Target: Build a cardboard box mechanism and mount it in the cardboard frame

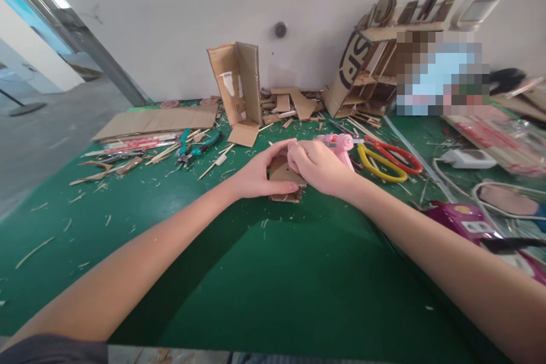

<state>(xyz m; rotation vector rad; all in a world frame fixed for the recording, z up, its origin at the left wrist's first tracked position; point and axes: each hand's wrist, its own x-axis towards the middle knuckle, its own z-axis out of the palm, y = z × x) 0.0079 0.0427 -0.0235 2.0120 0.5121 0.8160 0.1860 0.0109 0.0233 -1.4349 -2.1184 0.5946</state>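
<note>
Small cardboard box (pixel 281 173), one, brown, with a dark hole in its top: it is sitting near the middle of the green tabletop (pixel 256 284), between the person's two hands. Left hand (pixel 257 175): its fingers are spreading around the box, the thumb lying along the near edge, the others curving about the far side, so that the hand is gripping it. Right hand (pixel 318 164): its fingers are curling and pressing together over the box's right upper part; from where I am standing I cannot tell whether they are pinching anything. Glue gun (pixel 342 145), pink: it is lying just beyond the right hand. Handle loops, one yellow (pixel 377 173), one red (pixel 421 168): they are resting to the right of the gun. Pliers (pixel 186 154), teal-handled: they are lying to the left, among thin wooden sticks and shavings. Folded cardboard piece (pixel 249 85): it is standing upright beyond the hands. Scrap pile (pixel 302 103), cardboard: it is lying along the wall. Cardboard shelf unit (pixel 343 90), marked with large dark lettering: it is leaning at the right rear. White adapter (pixel 469 158) and magenta device (pixel 458 220): they are occupying the right side, among cables.
</note>
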